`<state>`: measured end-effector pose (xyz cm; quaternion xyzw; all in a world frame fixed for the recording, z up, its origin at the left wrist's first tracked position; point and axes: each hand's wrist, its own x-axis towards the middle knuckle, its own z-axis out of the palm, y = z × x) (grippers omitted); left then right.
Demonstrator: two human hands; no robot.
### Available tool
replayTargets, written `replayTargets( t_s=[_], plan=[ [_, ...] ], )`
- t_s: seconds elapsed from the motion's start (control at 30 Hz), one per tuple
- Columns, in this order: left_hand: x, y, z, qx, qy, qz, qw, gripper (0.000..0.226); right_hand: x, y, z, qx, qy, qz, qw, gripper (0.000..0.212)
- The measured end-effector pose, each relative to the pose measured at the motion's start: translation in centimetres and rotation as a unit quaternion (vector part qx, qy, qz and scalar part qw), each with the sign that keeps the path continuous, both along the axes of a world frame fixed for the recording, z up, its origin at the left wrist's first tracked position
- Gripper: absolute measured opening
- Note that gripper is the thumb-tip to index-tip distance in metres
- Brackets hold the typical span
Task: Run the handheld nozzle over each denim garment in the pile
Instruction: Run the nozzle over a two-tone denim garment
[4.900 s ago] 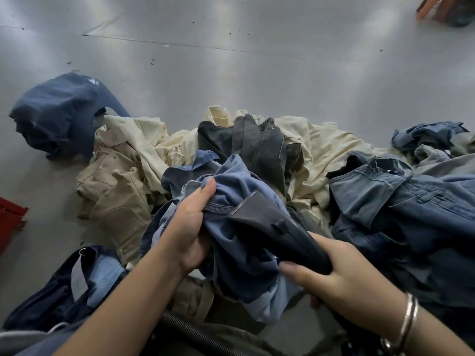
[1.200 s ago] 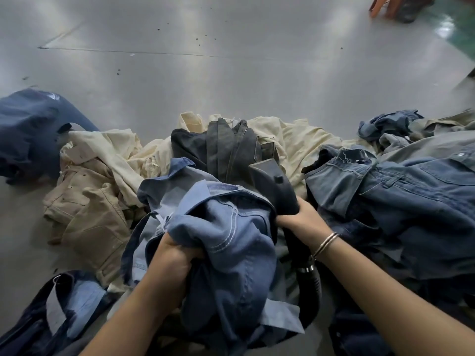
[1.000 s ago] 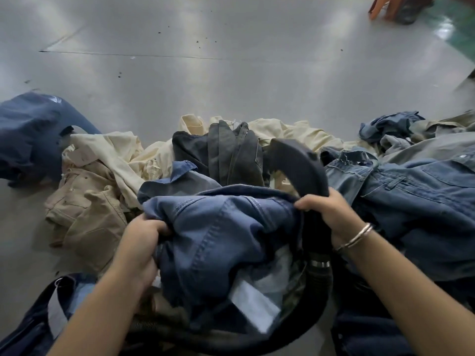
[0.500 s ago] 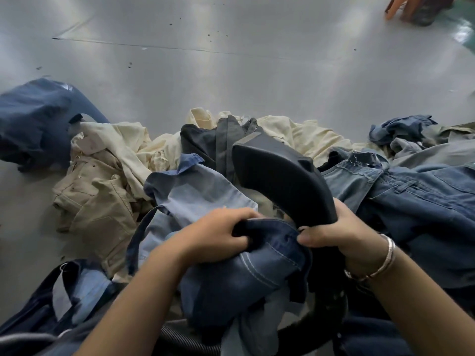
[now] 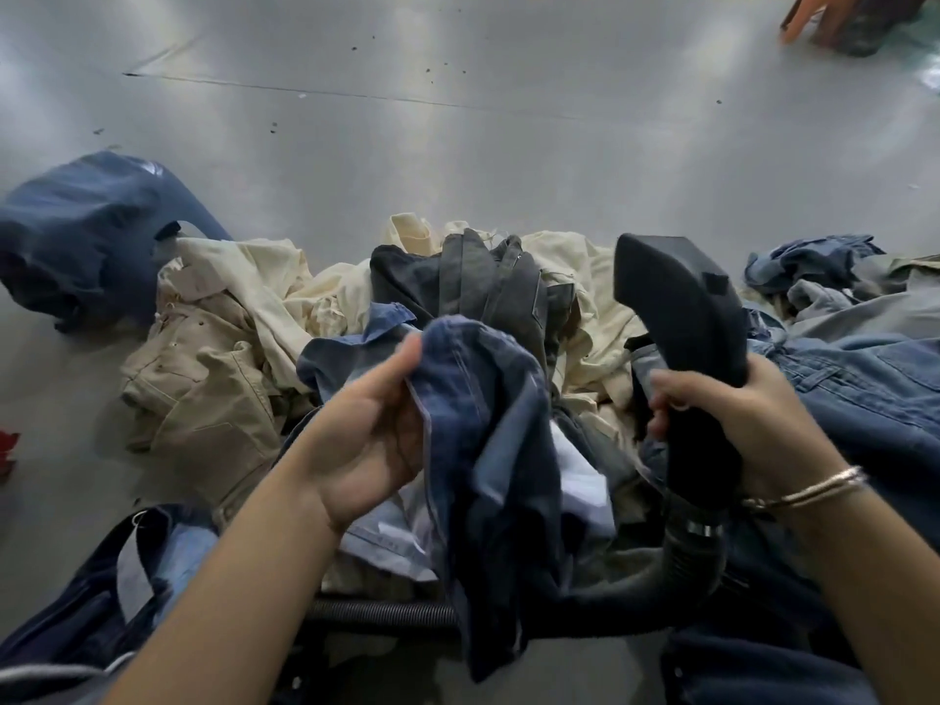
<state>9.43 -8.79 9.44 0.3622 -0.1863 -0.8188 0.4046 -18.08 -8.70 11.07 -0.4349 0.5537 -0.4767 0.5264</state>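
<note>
Denim garments lie heaped on the grey floor (image 5: pixel 508 119), and going from the left, a dark navy bundle of cloth (image 5: pixel 86 231) sits apart at the far left edge of the pile, with a small red object (image 5: pixel 7 450) at the frame's left border nearer in. Just right of the navy bundle lie khaki trousers (image 5: pixel 203 379) and cream cotton garments (image 5: pixel 285 287), and near the bottom left a dark blue denim piece with a pale lining (image 5: pixel 101 592) rests on the floor. The left hand (image 5: pixel 371 424) is palm up, its thumb pinching the edge of a mid-blue denim garment (image 5: pixel 488 450) that hangs down in folds from the grip at the centre of the scene. Behind it, farther off, sits a folded charcoal-grey garment (image 5: pixel 488 282). Right of centre, the right hand (image 5: pixel 732 414), with thin metal bangles (image 5: pixel 809 488) on its wrist, is wrapped round the neck of a black handheld nozzle (image 5: pixel 681 307), whose broad head tilts up and to the left, clear of the held garment. A black ribbed hose (image 5: pixel 386 610) runs from the nozzle's base down and leftward under the cloth. At the far right lie more blue denim garments (image 5: pixel 864 389).
</note>
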Motion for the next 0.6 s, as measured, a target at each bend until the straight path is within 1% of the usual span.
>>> replayTargets(
  t_s=[0.07,0.1,0.17,0.2,0.23,0.27,0.3,0.33,0.37,0.43,0.47,0.6],
  plan=[
    [0.1,-0.4,0.3,-0.002,0.037,0.051,0.998,0.053,-0.1,1.1,1.3,-0.004,-0.01,0.007,1.0,0.031],
    [0.1,-0.6,0.2,-0.011,0.051,0.08,0.995,0.053,0.0,1.8,1.7,0.0,-0.002,0.026,1.0,0.039],
    [0.1,-0.9,0.2,-0.016,0.07,0.121,0.99,0.052,0.7,3.4,2.1,0.013,0.021,0.082,0.996,0.06],
    [0.1,-1.0,0.2,-0.011,0.073,0.123,0.99,0.054,1.3,4.3,2.1,0.02,0.029,0.118,0.992,0.066],
    [0.1,-1.1,0.1,-0.005,0.071,0.119,0.99,0.056,1.9,5.1,2.0,0.022,0.034,0.156,0.987,0.062],
    [0.0,-1.2,0.0,0.0,0.066,0.112,0.992,0.057,2.6,5.9,2.0,0.018,0.038,0.198,0.979,0.052],
    [-0.2,-1.2,0.0,0.004,0.061,0.108,0.992,0.058,3.2,6.5,1.7,0.007,0.037,0.24,0.97,0.037],
    [-0.3,-1.3,0.0,0.008,0.059,0.105,0.993,0.058,3.9,7.1,1.5,0.005,0.031,0.276,0.961,0.029],
    [-0.5,-1.4,-0.1,0.012,0.059,0.104,0.993,0.057,4.3,7.6,1.1,0.002,0.033,0.3,0.953,0.034],
    [-0.6,-1.5,-0.3,0.013,0.056,0.104,0.993,0.055,4.9,8.0,0.5,0.008,0.06,0.305,0.95,0.048],
    [-0.7,-1.5,-0.4,0.012,0.055,0.101,0.993,0.055,5.1,8.0,0.3,0.014,0.068,0.289,0.955,0.047],
    [-0.8,-1.1,-0.6,0.015,0.061,0.071,0.995,0.056,5.0,7.1,0.1,0.028,0.069,0.255,0.964,0.023]
  ],
)
